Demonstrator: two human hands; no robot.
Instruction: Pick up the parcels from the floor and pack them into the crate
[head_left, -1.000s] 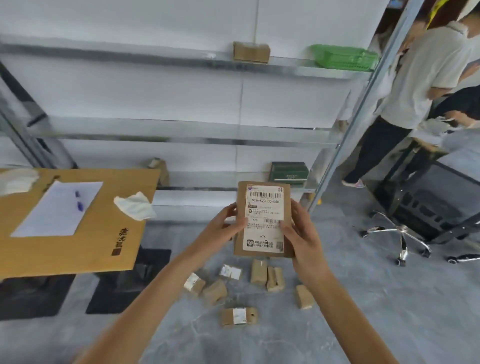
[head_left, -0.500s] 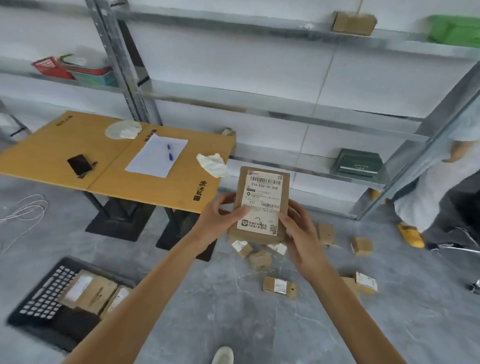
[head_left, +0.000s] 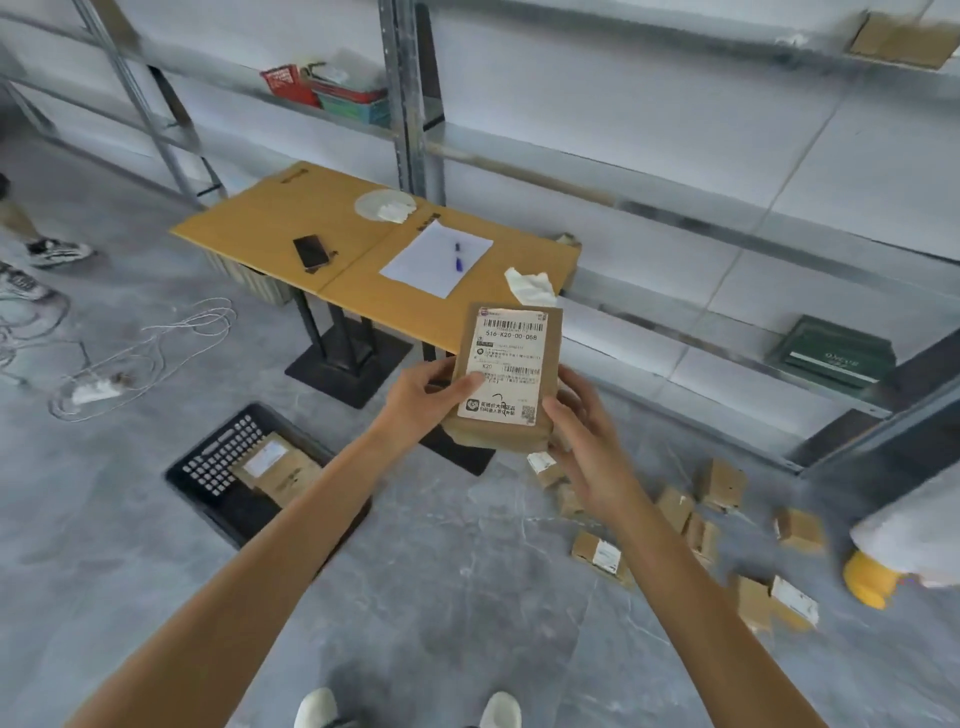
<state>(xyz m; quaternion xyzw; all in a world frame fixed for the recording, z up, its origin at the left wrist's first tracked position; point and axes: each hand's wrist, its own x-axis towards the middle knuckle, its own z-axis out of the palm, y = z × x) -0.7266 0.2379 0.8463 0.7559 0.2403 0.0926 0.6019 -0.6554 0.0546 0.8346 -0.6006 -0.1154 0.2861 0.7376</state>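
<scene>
I hold a flat brown parcel with a white shipping label upright at chest height. My left hand grips its lower left edge, thumb across the label. My right hand grips its lower right edge. The black plastic crate sits on the floor down to my left and has brown parcels lying in it. Several small brown parcels lie scattered on the grey floor to my right, one with a white label.
A low yellow table on black feet holds a phone, paper, pen and tissue just behind the held parcel. Metal shelving lines the wall. White cables trail on the floor at left. A person's yellow shoe is at right.
My view has swung left and down: the crate has come further into view and the scattered parcels now lie to the right. Both hands kept holding the parcel.
</scene>
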